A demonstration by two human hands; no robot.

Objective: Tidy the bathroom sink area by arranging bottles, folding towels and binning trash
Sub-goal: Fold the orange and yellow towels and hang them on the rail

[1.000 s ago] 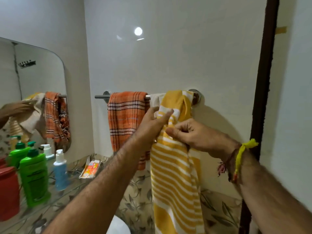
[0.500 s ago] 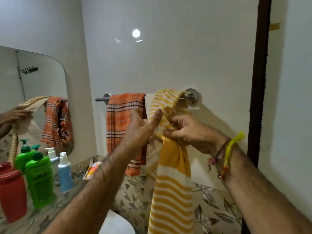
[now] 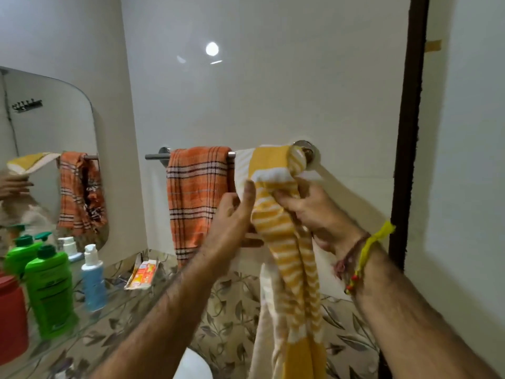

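Observation:
A yellow and white striped towel [image 3: 287, 242] hangs bunched over the right end of a metal towel rail [image 3: 155, 156] on the white wall. My right hand [image 3: 308, 212] grips the towel just below the rail. My left hand [image 3: 232, 220] holds its left edge, thumb raised against the cloth. An orange checked towel [image 3: 196, 198] hangs flat on the rail to the left, apart from both hands. On the glass shelf [image 3: 114, 313] at the left stand a green bottle [image 3: 49, 291], a blue pump bottle [image 3: 93, 280] and a red container [image 3: 11, 318].
An orange and white tube box [image 3: 142, 274] lies at the shelf's far end. A mirror [image 3: 46, 149] covers the left wall. A dark door frame [image 3: 407, 160] runs down the right. A white basin edge [image 3: 191, 365] shows at the bottom.
The yellow towel has been drawn further over the rail, with a solid yellow band now on top. Both hands have shifted up and right along it.

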